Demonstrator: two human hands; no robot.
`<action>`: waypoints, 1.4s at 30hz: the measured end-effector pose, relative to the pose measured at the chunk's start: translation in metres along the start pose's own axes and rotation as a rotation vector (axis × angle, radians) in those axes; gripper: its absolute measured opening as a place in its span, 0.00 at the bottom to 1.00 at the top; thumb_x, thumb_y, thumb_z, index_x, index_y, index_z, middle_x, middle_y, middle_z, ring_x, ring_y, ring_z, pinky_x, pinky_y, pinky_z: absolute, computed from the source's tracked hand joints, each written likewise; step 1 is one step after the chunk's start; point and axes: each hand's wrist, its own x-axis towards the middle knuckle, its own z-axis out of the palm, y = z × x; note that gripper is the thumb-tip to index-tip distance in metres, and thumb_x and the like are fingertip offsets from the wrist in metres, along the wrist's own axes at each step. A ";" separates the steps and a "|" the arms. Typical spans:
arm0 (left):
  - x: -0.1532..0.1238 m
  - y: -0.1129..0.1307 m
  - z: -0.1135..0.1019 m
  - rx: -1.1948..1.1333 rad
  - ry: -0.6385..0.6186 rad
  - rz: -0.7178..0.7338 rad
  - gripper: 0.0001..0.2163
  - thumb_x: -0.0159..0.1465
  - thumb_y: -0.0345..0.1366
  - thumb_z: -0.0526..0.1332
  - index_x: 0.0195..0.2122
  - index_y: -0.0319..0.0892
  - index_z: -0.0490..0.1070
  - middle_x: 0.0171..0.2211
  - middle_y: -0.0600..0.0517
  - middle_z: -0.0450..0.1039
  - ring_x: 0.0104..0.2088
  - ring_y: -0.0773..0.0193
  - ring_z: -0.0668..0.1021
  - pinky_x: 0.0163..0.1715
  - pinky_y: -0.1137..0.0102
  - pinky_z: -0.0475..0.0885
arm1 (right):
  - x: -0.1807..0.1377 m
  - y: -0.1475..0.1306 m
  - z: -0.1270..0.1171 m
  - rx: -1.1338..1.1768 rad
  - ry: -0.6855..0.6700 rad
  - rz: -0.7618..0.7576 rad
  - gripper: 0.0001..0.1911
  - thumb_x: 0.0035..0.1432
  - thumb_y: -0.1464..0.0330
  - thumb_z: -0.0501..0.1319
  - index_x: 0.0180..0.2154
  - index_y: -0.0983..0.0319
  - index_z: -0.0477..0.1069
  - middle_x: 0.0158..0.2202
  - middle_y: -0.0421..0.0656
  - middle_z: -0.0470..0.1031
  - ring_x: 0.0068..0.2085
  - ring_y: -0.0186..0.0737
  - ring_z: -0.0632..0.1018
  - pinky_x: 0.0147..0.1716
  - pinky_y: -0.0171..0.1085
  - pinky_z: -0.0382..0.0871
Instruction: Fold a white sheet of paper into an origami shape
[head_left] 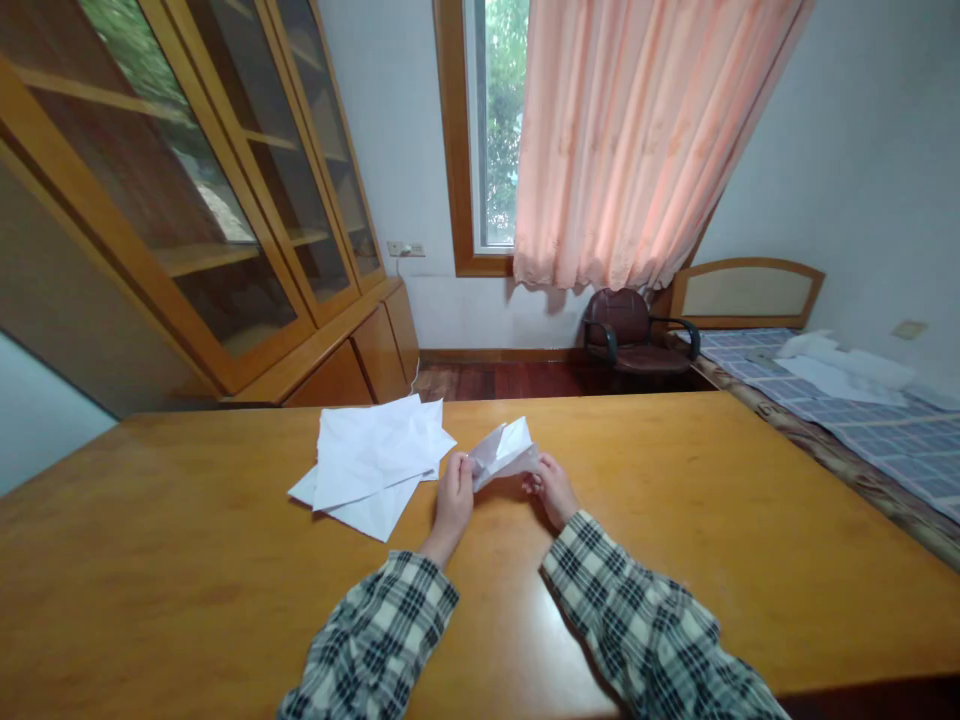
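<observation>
Between my two hands is a piece of folded white paper point(507, 450), held a little above the wooden table point(675, 500). Its folds stand up in angled flaps. My left hand point(454, 500) pinches its left end, thumb on top. At the right end, my right hand point(551, 488) grips the paper's edge with bent fingers. Just left of my left hand lies a loose stack of white paper sheets point(371, 450), spread at different angles and showing creases. Both of my forearms are in black-and-white checked sleeves.
A glass-door cabinet point(225, 200) stands at the left behind the table. Past the far edge are a brown armchair point(626, 325) and a pink curtain point(622, 140) at the window. To the right is a bed point(847, 400) with a checked cover.
</observation>
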 end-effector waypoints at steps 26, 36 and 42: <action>-0.003 -0.004 -0.002 0.206 -0.081 0.093 0.10 0.65 0.40 0.49 0.44 0.43 0.63 0.41 0.47 0.71 0.44 0.57 0.74 0.46 0.61 0.68 | 0.002 0.002 -0.002 0.016 -0.088 0.051 0.14 0.44 0.60 0.64 0.27 0.62 0.65 0.21 0.40 0.74 0.20 0.30 0.71 0.19 0.28 0.62; -0.002 0.002 0.002 0.250 -0.119 0.041 0.16 0.58 0.42 0.60 0.45 0.44 0.62 0.44 0.48 0.72 0.45 0.56 0.75 0.46 0.61 0.70 | 0.001 0.000 -0.002 0.040 -0.076 0.045 0.15 0.42 0.60 0.66 0.26 0.62 0.64 0.23 0.41 0.75 0.22 0.32 0.72 0.19 0.29 0.62; -0.002 -0.001 0.004 0.219 -0.137 0.040 0.17 0.58 0.39 0.60 0.47 0.44 0.61 0.46 0.47 0.70 0.46 0.57 0.75 0.46 0.61 0.69 | 0.001 -0.001 -0.001 0.021 -0.089 0.053 0.17 0.43 0.57 0.65 0.26 0.61 0.62 0.21 0.41 0.75 0.19 0.30 0.70 0.20 0.29 0.61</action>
